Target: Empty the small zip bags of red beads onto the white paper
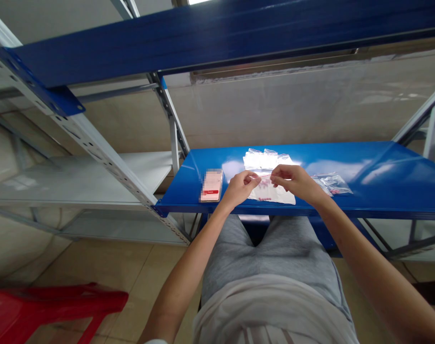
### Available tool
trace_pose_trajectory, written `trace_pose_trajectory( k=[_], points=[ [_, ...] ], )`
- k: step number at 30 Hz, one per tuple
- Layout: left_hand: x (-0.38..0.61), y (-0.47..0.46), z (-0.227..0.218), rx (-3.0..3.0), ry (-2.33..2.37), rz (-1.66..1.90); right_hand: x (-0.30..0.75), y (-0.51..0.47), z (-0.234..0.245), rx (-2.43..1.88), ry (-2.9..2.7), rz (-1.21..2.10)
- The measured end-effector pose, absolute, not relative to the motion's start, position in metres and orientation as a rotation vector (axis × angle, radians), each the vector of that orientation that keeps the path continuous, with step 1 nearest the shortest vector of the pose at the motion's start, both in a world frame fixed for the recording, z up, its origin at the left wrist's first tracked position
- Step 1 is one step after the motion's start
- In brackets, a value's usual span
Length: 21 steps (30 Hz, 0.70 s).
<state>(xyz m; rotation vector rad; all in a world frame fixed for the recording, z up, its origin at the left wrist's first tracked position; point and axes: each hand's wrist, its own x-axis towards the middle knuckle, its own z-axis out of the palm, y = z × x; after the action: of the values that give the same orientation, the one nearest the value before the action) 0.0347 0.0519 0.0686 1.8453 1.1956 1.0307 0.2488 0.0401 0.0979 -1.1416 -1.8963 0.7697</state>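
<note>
My left hand [243, 184] and my right hand [293, 181] are both closed in a pinch, facing each other above the blue shelf. Stretched between their fingertips is a small clear zip bag [265, 182] with a reddish line along its top edge; small reddish pieces seem to show in it. Under it lies a white sheet [283, 196]. A short row of small red beads [265, 198] rests near the sheet's front edge. Just beyond my hands, several clear zip bags [263, 159] overlap, bright with glare.
A phone [212, 184] with a lit screen lies left of my left hand on the blue shelf [389, 186]. Clear bags with red contents [332, 184] sit right of my right hand. A blue beam [217, 38] crosses overhead. A red stool [56, 306] stands at lower left.
</note>
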Motion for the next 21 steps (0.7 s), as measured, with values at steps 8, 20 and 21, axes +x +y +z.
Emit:
trace_pose_trajectory(
  k=[8,20,21],
  points=[
    [0.038,0.050,0.072,1.923,1.104,1.072,0.245,0.041,0.094,-1.157,-1.839,0.935],
    [0.039,0.044,0.081,1.922,1.094,1.093,0.246,0.036,0.098,-1.047,-1.783,0.943],
    [0.040,0.044,0.081,1.923,1.089,1.089,0.245,0.036,0.099,-1.051,-1.777,0.940]
  ],
)
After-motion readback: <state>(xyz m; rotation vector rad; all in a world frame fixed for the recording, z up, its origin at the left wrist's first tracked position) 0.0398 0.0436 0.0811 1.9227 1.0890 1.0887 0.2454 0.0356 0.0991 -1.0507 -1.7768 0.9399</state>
